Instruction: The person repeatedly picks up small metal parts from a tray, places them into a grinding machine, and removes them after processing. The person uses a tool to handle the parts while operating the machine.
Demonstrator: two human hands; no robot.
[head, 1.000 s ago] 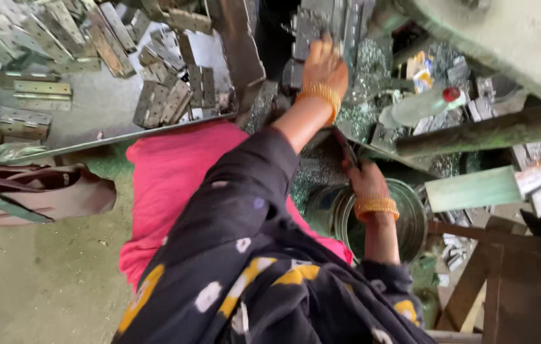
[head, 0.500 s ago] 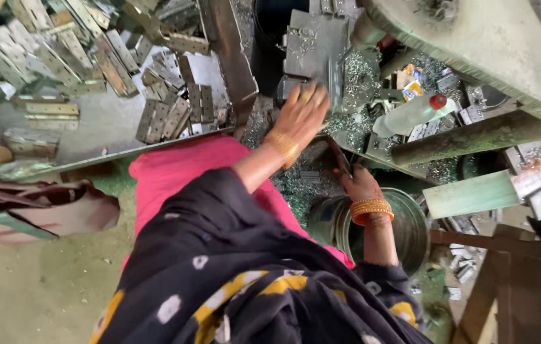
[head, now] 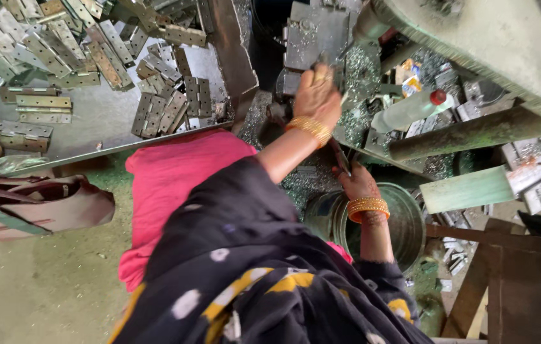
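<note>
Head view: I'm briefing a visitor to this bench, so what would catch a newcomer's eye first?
Probably the heap of metal hinges on the tray at upper left. Next, the left hand with its gold bangles, pressed on a grey metal block at top centre amid shavings. Below it, the right hand sits over a round metal bucket, holding a thin dark tool.

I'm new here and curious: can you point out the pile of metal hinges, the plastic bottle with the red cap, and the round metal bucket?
pile of metal hinges [head: 168, 105], head view, on a hinge leaf.
plastic bottle [head: 410, 109], head view, on its body.
metal bucket [head: 404, 223], head view, on its inner wall.
</note>
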